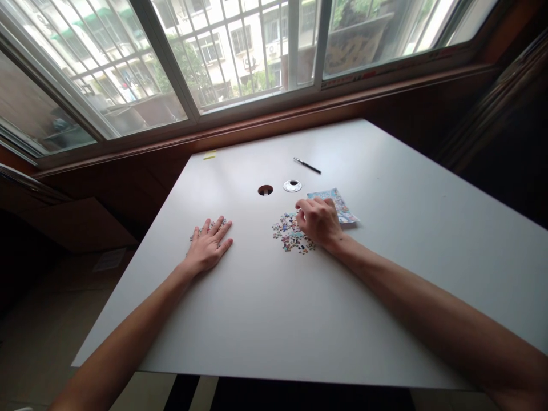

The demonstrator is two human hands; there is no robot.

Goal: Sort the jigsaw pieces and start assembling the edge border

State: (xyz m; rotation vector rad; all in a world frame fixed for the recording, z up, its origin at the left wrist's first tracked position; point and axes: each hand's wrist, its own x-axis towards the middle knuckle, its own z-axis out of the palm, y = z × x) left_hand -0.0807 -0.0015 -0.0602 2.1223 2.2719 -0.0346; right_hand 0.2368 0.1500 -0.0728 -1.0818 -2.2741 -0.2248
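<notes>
My left hand (207, 249) lies flat on the white table (257, 325) with its fingers spread. Under and around its fingertips, jigsaw pieces (218, 222) show, partly covered by the hand. My right hand (320, 222) is held over the right edge of a loose heap of small colourful jigsaw pieces (287, 233), its fingers curled together. Whatever those fingers may hold is hidden from view. Just behind the right hand is a printed picture sheet or packet (345, 210), partly covered by the hand.
A black pen (307, 165) lies farther back. A round cable hole (265, 190) opens in the tabletop, with a pale round cover (292, 186) beside it. Yellow tape (209, 154) sticks near the back left corner. A barred window (240, 51) stands behind the table.
</notes>
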